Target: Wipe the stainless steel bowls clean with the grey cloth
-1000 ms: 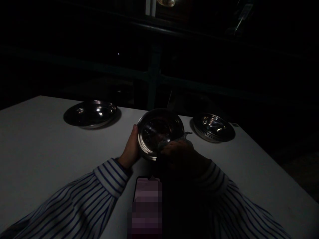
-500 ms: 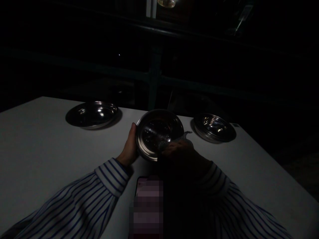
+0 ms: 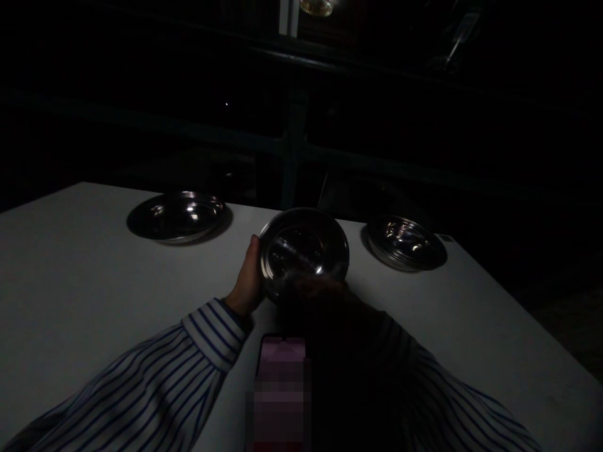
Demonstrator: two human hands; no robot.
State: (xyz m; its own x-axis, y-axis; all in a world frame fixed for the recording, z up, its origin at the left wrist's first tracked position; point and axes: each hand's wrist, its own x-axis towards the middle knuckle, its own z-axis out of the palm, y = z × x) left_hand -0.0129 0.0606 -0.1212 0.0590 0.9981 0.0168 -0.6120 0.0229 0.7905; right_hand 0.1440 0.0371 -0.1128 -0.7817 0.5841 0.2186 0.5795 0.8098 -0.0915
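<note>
My left hand [image 3: 247,279] grips the left rim of a shiny steel bowl [image 3: 306,235], its thumb along the outer edge. The bowl is tilted so that its inside faces me. At the bowl's lower edge my right hand [image 3: 325,295] is in deep shadow and smeared by motion, its fingers bent and pressed to the bowl's inside. A grey cloth [image 3: 296,277] bunched under those fingers barely shows in the dark.
A wide steel bowl [image 3: 176,216] stands on the white table [image 3: 141,282] at the back left. Several nested steel bowls [image 3: 407,242] stand at the back right. A phone [image 3: 282,351] with a pinkish screen lies close to me, partly blurred out.
My right hand has slid left and slightly down along the inside of the bowl, taking the cloth with it. The left hand keeps its hold on the rim.
</note>
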